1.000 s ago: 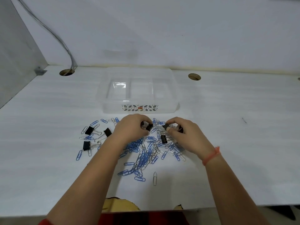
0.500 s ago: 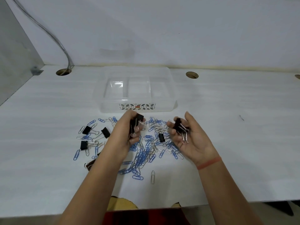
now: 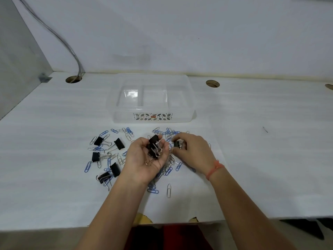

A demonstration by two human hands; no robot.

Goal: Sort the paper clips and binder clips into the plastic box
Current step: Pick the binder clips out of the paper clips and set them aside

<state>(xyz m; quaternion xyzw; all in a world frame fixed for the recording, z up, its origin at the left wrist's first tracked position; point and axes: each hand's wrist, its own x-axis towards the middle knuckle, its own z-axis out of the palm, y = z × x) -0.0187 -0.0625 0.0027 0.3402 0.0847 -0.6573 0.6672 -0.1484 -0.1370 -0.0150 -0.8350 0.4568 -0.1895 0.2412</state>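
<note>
My left hand [image 3: 144,163] is turned palm up over the pile and cups several black binder clips [image 3: 154,147]. My right hand [image 3: 194,152] is palm down just to its right, fingertips pinched on one black binder clip [image 3: 176,144]. Blue and silver paper clips [image 3: 169,170] lie scattered on the desk under and around both hands. More black binder clips [image 3: 119,143] lie loose to the left. The clear plastic box [image 3: 153,120], with inner compartments and a leaf-pattern label, stands open behind the pile.
The white desk [image 3: 252,159] has cable holes at back left [image 3: 73,79] and back right [image 3: 212,83]. Grey cables [image 3: 59,38] run down the wall into the left hole. A grey side panel [image 3: 16,60] borders the left.
My right hand turned from palm up to palm down and dropped onto the pile, pinching one binder clip. My left hand opened palm up, now cupping several binder clips.
</note>
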